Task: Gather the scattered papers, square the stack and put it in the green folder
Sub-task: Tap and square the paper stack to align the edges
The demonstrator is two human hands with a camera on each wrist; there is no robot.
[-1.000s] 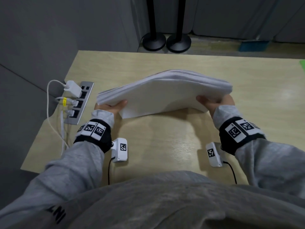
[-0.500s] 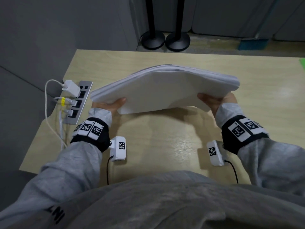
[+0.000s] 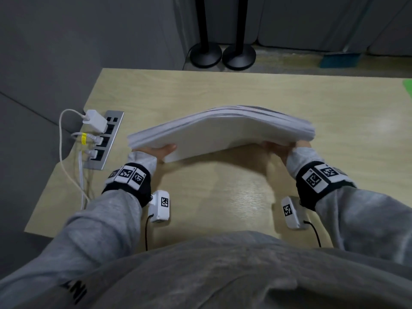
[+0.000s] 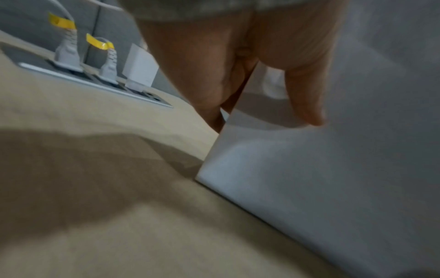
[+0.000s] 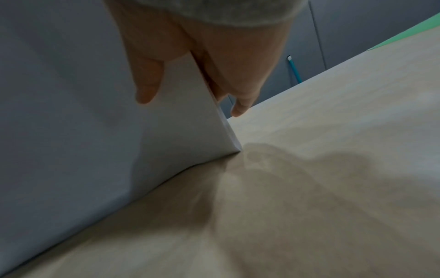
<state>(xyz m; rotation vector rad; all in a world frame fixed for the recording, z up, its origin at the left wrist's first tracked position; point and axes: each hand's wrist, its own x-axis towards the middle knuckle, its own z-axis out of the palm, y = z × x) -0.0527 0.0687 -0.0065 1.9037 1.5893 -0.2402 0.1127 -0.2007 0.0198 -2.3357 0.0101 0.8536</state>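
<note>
Above pale wood desk [image 3: 223, 90], bowed white paper stack [image 3: 223, 134] (edges fanned), both hands gripping

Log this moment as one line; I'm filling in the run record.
step: squaring | paper stack: on edge on desk | left hand: grips left end | right hand: grips right end | green folder: far right, unused

Both arms reach forward, the left hand [image 3: 156, 150] and right hand [image 3: 282, 149] each pinching an end of the paper stack [image 3: 220, 132], thumbs nearest the body.

Only the letters "NI" read, black on the grey sweatshirt [image 3: 73, 293].
</note>
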